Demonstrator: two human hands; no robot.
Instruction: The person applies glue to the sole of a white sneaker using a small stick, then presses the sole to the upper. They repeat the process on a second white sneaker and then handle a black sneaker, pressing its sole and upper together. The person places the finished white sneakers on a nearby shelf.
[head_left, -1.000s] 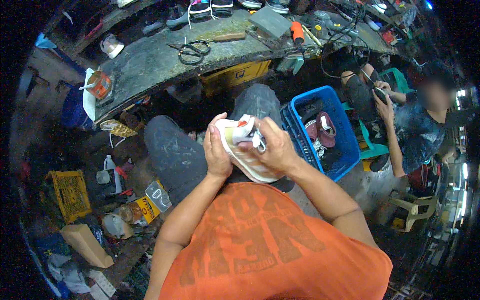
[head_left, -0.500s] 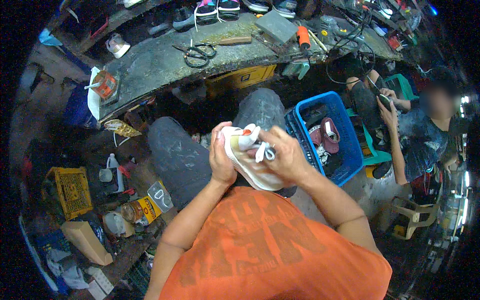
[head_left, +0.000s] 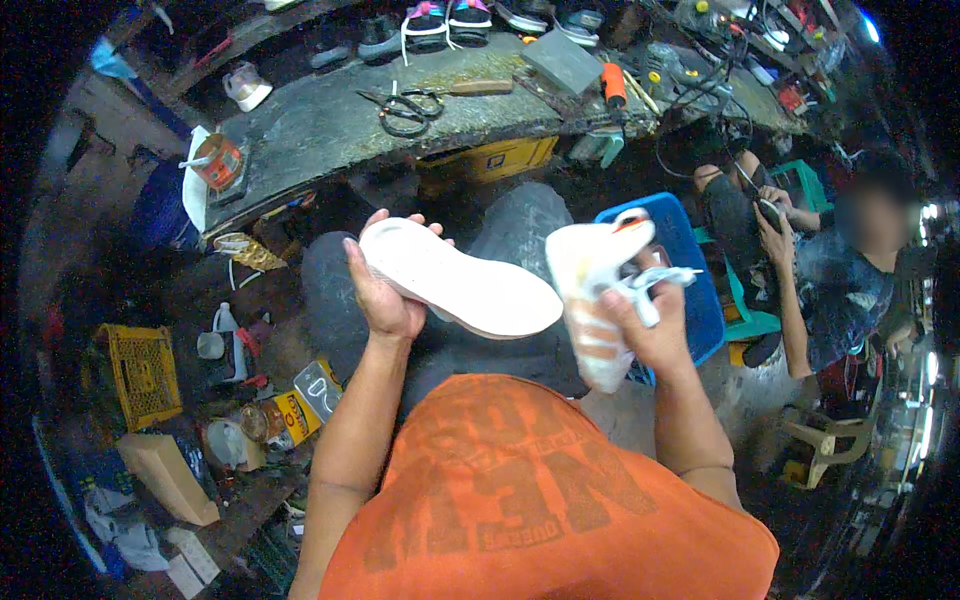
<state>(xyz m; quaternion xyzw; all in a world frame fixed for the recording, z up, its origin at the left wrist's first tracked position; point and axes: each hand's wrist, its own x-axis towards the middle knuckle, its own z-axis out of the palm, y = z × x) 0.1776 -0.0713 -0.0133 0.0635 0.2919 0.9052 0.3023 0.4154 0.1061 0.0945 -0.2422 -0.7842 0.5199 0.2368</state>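
I get a dim, grainy feed, black at the corners. Bright strip lights (head_left: 929, 390) glare along the right rim, and a bluish lamp (head_left: 872, 31) shines at upper right. The pale sole (head_left: 460, 280) at centre is nearly washed out; the shoe (head_left: 590, 270) beside it looks smeared. My fisheye bows the tabletop (head_left: 310, 140) across the top, deep shadow beneath.

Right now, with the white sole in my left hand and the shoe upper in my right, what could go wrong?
The white sole might tip or slip: your left hand holds one end, and the other sticks out unsupported.

The loose laces by your right hand could snag on your fingers.

The shoe upper appears close to the blue basket and could knock it.
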